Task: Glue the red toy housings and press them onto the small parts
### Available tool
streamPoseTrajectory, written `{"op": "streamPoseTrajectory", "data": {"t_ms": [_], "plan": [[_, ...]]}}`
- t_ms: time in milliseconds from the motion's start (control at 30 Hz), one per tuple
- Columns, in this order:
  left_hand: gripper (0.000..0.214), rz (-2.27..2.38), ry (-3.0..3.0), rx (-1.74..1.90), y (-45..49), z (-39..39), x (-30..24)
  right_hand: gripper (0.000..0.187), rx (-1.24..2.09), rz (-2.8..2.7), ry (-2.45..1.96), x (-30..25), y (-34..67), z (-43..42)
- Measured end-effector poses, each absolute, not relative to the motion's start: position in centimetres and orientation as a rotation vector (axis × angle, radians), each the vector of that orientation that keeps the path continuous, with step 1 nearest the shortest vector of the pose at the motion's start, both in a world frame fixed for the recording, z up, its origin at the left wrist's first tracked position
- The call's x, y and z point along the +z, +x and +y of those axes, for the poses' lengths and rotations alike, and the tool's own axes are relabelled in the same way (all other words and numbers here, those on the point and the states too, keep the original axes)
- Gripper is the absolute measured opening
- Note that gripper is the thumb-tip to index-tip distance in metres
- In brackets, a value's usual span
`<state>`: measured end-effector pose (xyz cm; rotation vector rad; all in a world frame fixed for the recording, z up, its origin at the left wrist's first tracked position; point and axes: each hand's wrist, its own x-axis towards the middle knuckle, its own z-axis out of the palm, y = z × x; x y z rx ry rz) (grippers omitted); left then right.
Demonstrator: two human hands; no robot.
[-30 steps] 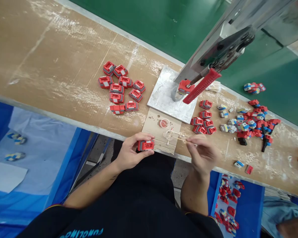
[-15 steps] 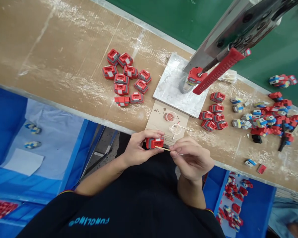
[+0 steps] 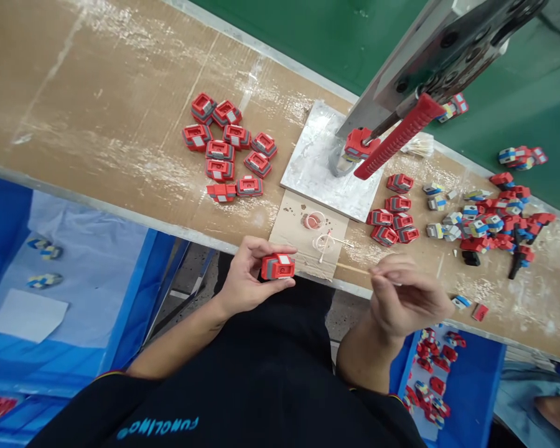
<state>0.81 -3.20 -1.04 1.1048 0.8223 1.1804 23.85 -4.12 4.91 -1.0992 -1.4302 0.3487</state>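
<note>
My left hand (image 3: 246, 278) is closed on a small red and grey block (image 3: 277, 266), held just off the near edge of the workbench. My right hand (image 3: 408, 298) pinches a thin wooden stick (image 3: 353, 269) whose tip points left, a little apart from the block. In front of the hands lies a piece of cardboard (image 3: 292, 233) carrying two small round dishes (image 3: 314, 220) and a second stick.
A group of red blocks (image 3: 226, 149) lies on the brown bench. A press with a red lever (image 3: 396, 137) stands on a metal plate (image 3: 310, 168). More red blocks (image 3: 394, 218) and mixed coloured pieces (image 3: 490, 221) lie at right. Blue bins (image 3: 466, 379) sit below.
Half a second ago the stick's tip touched the red block; now my right hand has drawn the stick away to the right. The left hand still holds the block.
</note>
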Motion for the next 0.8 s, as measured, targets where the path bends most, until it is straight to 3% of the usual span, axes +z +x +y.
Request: {"op": "streamPoseTrajectory", "data": {"t_ms": [167, 300, 433, 600, 800], "plan": [[0.043, 0.787, 0.976, 1.215, 0.2, -2.3, -1.5, 0.020, 0.310, -1.777, -1.296, 3.3, 25.1, -2.5], [0.055, 0.727, 0.766, 1.095, 0.3, -2.1, -1.1, 0.019, 0.299, -1.907, -1.307, 1.8, 24.5, -1.6], [0.048, 0.702, 0.595, 1.002, 0.8, -2.2, -0.3, 0.017, 0.370, -1.931, -1.271, 1.5, 24.8, -1.6], [0.060, 0.684, 0.694, 0.874, 1.1, -1.8, 0.8, 0.014, 0.362, -1.628, -1.247, 2.9, 26.0, -2.8], [0.022, 0.879, 1.297, 0.742, 2.1, -1.6, 1.8, 0.014, 0.394, -1.450, -1.030, 5.0, 23.4, -4.3]]}}
